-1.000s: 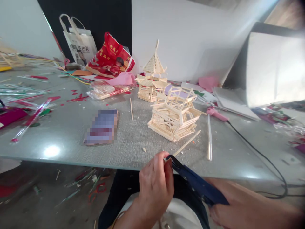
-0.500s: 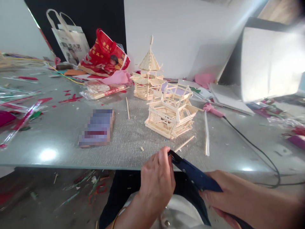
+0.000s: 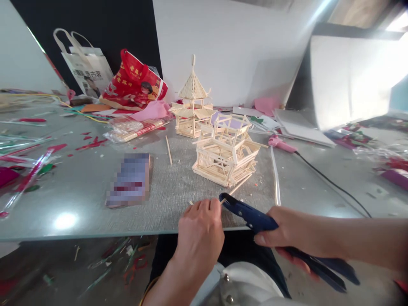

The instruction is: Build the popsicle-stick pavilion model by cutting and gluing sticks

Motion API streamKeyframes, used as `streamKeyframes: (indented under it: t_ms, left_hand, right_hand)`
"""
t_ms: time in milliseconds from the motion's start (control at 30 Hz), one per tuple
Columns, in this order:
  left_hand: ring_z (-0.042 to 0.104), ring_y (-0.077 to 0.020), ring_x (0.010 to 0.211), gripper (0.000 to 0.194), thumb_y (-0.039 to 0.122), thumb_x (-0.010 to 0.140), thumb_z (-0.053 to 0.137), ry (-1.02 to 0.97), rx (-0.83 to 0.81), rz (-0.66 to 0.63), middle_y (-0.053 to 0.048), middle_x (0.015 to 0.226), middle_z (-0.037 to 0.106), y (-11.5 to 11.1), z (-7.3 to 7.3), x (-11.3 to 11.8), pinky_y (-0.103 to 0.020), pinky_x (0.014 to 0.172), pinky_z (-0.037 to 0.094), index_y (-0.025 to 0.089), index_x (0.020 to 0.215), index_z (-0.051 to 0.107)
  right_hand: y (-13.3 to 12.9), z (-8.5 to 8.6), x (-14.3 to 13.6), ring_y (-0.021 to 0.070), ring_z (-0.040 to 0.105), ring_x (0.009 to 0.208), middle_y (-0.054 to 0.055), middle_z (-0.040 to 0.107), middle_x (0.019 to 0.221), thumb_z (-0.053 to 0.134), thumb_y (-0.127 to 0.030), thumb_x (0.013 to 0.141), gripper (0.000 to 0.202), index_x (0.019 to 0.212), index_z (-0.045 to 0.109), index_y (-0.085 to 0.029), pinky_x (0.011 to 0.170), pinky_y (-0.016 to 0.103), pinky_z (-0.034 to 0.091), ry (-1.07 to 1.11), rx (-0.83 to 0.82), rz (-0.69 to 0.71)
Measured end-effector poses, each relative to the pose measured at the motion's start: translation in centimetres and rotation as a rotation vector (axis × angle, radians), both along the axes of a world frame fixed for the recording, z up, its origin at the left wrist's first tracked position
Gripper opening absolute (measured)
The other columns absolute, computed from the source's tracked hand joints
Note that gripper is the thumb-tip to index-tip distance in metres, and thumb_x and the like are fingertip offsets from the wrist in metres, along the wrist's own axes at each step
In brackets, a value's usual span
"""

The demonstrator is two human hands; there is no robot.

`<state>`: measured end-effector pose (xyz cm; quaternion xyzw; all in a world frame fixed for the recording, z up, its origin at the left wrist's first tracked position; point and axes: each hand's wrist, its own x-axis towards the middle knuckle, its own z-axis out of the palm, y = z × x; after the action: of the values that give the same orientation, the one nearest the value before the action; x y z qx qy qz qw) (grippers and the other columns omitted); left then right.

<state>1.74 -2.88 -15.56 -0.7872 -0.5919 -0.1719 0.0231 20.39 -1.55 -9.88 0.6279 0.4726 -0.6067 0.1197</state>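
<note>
- The left hand [image 3: 202, 223], knuckles up, curls its fingers around a thin wooden stick [image 3: 224, 201]; the thumb and the exact pinch are hidden beneath.
- The right hand [image 3: 270, 233] wraps the grips of a blue cutter [image 3: 250, 213], whose handles spread apart behind the palm.
- The stick's short visible end pokes out beside the left knuckles, at the cutter's head; whether the blades touch it is too small to tell.
- For a neat cut, I would set the stick square across the blades, hold it firmly near the cutting point and squeeze evenly, with the left fingertips well back from the edge.
- The right forearm comes in nearly level from the right, the cutter slanting up and leftward; the left forearm rises from below, its wrist in front of the table edge [image 3: 127, 235].
- Both hands meet just in front of an open-topped stick frame [image 3: 226, 157]; a loose stick [image 3: 241, 185] lies beside its base, and a roofed stick pavilion [image 3: 193, 112] stands behind.
</note>
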Motion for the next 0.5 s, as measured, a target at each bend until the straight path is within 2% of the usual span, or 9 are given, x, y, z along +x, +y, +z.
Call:
streamKeyframes:
  t_ms: [167, 300, 400, 500]
  left_hand:
    - [0.056, -0.0213, 0.071, 0.018, 0.014, 0.085, 0.037, 0.03, 0.048, -0.009, -0.004, 0.072, 0.056, 0.7, -0.3, -0.5, -0.034, 0.065, 0.044, 0.019, 0.075, 0.051]
    - [0.056, -0.0202, 0.068, 0.019, 0.014, 0.086, 0.036, 0.012, 0.063, 0.0, -0.003, 0.069, 0.057, 1.0, -0.8, -0.8, -0.034, 0.065, 0.042, 0.02, 0.074, 0.05]
    - [0.056, -0.0202, 0.066, 0.018, 0.014, 0.085, 0.036, 0.002, 0.083, 0.02, -0.002, 0.067, 0.057, 1.5, -1.1, -1.0, -0.034, 0.064, 0.042, 0.02, 0.073, 0.049]
    - [0.057, -0.0214, 0.065, 0.016, 0.014, 0.084, 0.038, 0.03, 0.12, 0.033, -0.003, 0.066, 0.058, 2.6, -0.9, -1.2, -0.034, 0.063, 0.042, 0.019, 0.075, 0.05]
  right_hand:
    - [1.0, 0.4, -1.0, 0.0077, 0.04, 0.028, -0.002, 0.042, 0.037, 0.042, -0.033, 0.084, 0.038, 0.053, 0.041, -0.012, 0.032, 0.024, 0.044, -0.041, -0.009, -0.006]
    - [1.1, 0.4, -1.1, 0.0085, 0.046, 0.031, 0.002, 0.052, 0.047, 0.04, -0.049, 0.085, 0.043, 0.063, 0.043, -0.012, 0.033, 0.024, 0.045, -0.037, -0.051, -0.039]
    - [1.3, 0.4, -1.4, 0.0085, 0.045, 0.03, 0.002, 0.052, 0.048, 0.04, -0.062, 0.079, 0.053, 0.066, 0.046, -0.012, 0.032, 0.023, 0.044, -0.071, 0.04, -0.023]
    - [2.2, 0.3, -1.9, 0.009, 0.045, 0.031, 0.0, 0.048, 0.045, 0.039, -0.063, 0.078, 0.052, 0.065, 0.045, -0.013, 0.032, 0.023, 0.043, -0.098, 0.085, -0.007]
